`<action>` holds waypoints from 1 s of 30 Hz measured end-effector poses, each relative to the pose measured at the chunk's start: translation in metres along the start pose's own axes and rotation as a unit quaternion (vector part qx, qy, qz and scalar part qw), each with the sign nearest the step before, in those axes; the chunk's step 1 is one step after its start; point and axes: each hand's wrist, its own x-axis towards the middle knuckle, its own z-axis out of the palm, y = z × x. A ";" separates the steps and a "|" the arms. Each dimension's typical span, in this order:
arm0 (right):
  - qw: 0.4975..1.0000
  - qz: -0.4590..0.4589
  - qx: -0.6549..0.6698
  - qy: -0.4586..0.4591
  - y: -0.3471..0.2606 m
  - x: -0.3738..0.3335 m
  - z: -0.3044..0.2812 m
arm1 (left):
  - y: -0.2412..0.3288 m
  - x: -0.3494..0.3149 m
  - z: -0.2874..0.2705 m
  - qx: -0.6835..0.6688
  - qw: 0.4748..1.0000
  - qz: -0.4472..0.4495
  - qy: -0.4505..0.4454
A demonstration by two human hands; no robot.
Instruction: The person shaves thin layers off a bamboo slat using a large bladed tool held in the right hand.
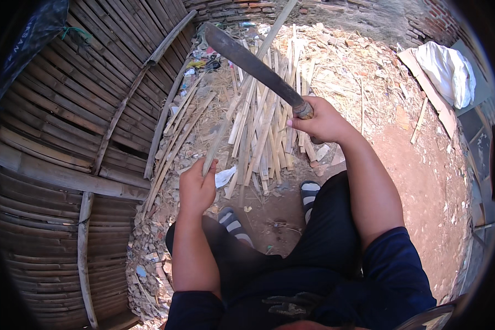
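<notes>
My right hand (323,120) is closed round the handle of a machete (253,65). Its dark, broad blade points up and to the left, crossing in front of a long bamboo strip as seen from here. The near end of that bamboo strip (220,133) is gripped in my left hand (198,186), and the strip slants away up and to the right. Whether the blade touches the strip, I cannot tell. Below and beyond both hands lies a loose pile of split bamboo strips (267,129) on the ground.
A bamboo slat wall (66,93) rises on the left. Along its foot lie more strips (181,129) among litter. A brick wall (341,19) stands at the back. To the far right are a white sack (448,74) and a brown board (429,91). My sandalled feet rest near the pile.
</notes>
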 end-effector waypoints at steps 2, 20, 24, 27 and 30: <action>0.980 -0.098 -0.169 -0.037 0.007 0.005 0.009 | -0.003 0.001 0.002 0.004 1.000 0.014 0.008; 0.979 -0.141 -0.142 -0.028 0.008 0.004 0.012 | 0.007 0.001 -0.005 0.012 0.999 -0.036 -0.032; 0.999 0.017 0.035 0.001 -0.001 0.003 0.002 | 0.007 -0.002 -0.006 0.007 0.999 -0.032 -0.022; 0.988 -0.088 -0.122 -0.013 0.016 0.008 0.013 | 0.005 0.000 0.002 -0.013 1.000 -0.011 -0.011; 0.975 -0.134 -0.163 -0.069 0.012 0.007 0.024 | 0.000 0.001 0.000 -0.009 0.998 -0.057 -0.025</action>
